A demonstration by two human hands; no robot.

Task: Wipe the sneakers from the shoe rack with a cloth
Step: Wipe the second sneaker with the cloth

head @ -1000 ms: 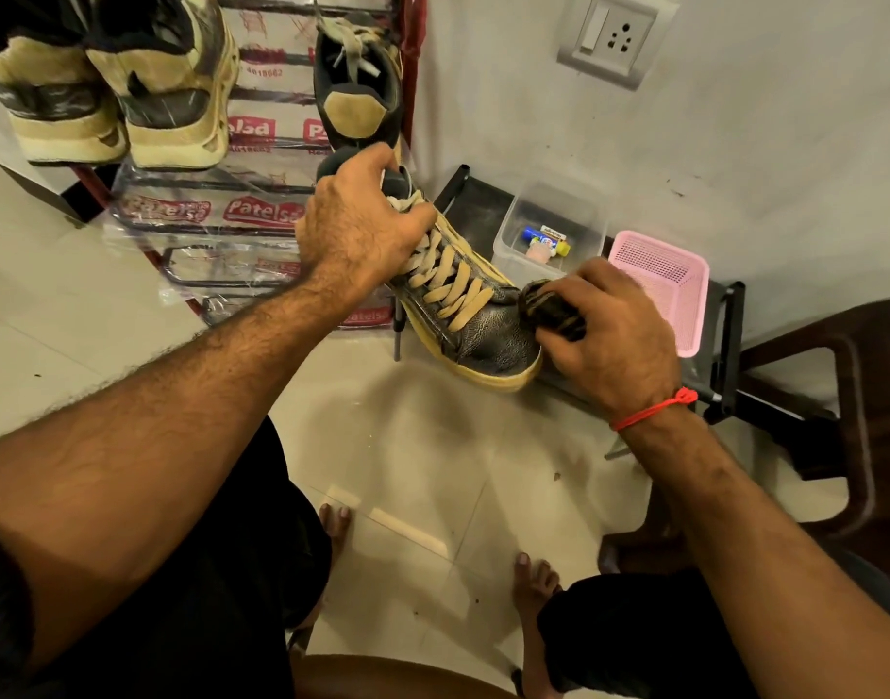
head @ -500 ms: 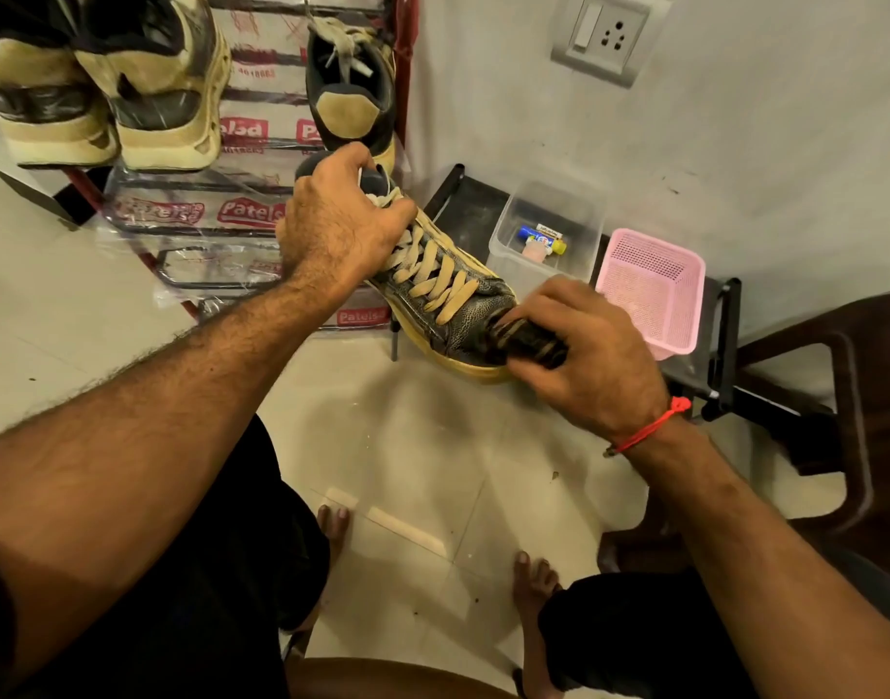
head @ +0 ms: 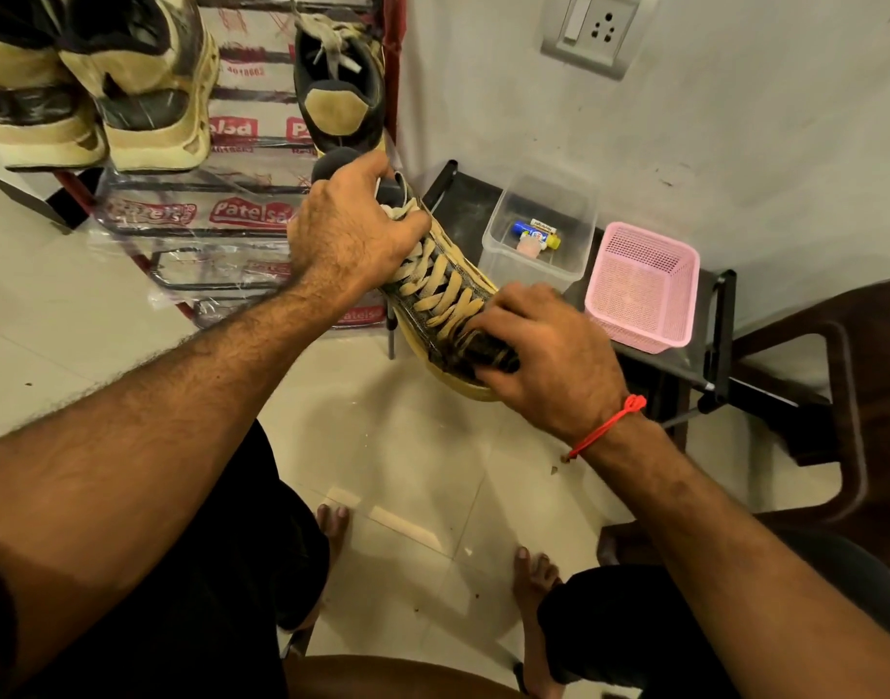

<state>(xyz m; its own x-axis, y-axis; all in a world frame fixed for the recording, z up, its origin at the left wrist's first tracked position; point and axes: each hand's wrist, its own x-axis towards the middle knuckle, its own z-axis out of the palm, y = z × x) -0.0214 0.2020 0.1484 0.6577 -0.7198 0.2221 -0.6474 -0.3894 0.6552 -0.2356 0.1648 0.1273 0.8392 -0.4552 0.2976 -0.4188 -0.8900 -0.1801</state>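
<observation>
Shift: your right hand (head: 548,360) had slid from the toe tip, where it sat half a second before, up onto the lower laces (head: 445,295); a second before it had been off the toe's right side.
Sneaker: the sneaker (head: 442,300) was held in the air in front of the rack (head: 241,214), toe pointing down and to your right, and had dropped slightly lower than before.
Left hand: your left hand (head: 352,234) gripped the collar and tongue, fingers curled round the top, as in both earlier views.
Right hand: your fingers were curled on a dark cloth (head: 488,348), pressing it against the toe and lowest laces; only a small part of the cloth showed.
Snag risk: rubbing across the laces could have caught the cloth on them or tugged them loose.
Slip risk: you held the shoe by the collar alone, so a hard push at the toe could have twisted it out of your grip.
Knock risk: the tub (head: 538,234) and pink basket (head: 644,285) sat just beside the toe, so a wide stroke could have struck them.
Left to do: three more sneakers (head: 145,83) were on the rack; I could not tell whether they were wiped.
</observation>
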